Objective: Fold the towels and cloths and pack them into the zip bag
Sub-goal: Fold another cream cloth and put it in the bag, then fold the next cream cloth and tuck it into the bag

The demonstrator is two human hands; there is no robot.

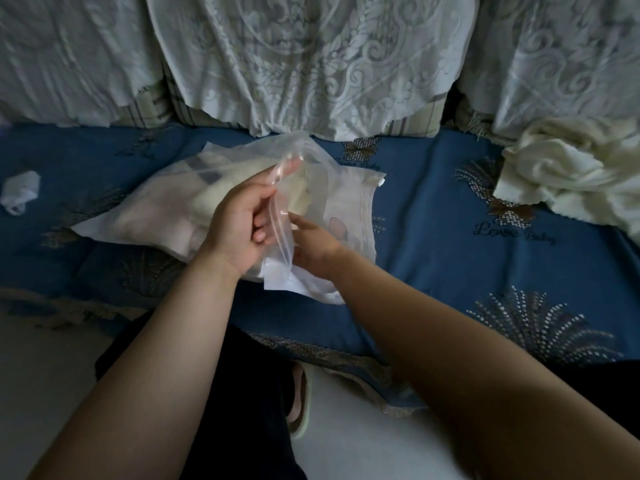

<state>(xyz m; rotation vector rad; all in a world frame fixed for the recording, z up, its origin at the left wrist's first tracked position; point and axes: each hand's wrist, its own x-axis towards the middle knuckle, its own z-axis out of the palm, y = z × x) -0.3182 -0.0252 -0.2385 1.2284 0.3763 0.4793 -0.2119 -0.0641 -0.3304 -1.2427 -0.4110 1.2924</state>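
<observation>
Because your left hand (242, 220) pinches the upper lip of the clear zip bag (221, 206) and lifts it, the mouth gapes toward you on the blue sofa cushion (450, 209). Your right hand (313, 244), fingers loosely extended, pushes a white printed cloth (346, 223) inside; the crumpled cream towel (561, 174) waits well apart, unfolded.

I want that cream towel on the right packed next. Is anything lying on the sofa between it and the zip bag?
Nothing visible: only bare blue sofa cover separates the cream towel from the zip bag, whose mouth the left hand grips.
</observation>
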